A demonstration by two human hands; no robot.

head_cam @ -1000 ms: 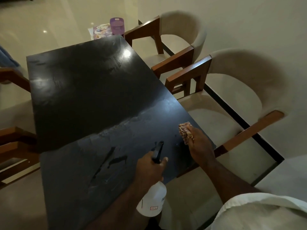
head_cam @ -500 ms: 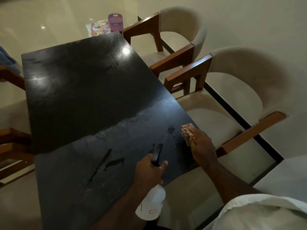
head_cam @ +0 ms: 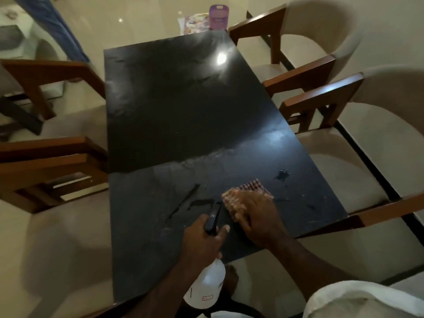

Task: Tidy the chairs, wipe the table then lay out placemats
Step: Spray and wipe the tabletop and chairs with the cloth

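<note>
Presses cloth under right hand | grips spray bottle in left hand | spots wet splat upper-right of cloth, nearest right hand

Black table, checked cloth.

dark table, checked cloth, wet patches

Dark counter: near half wet-streaked, one splash mark towards the right edge.
Left grip: curled round the black trigger of a white spray bottle.
Right grip: pressing a checked cloth onto the counter.
Right-side armchairs, left-side armchairs: cream with wooden arms.
Purple container: on the floor.
</note>
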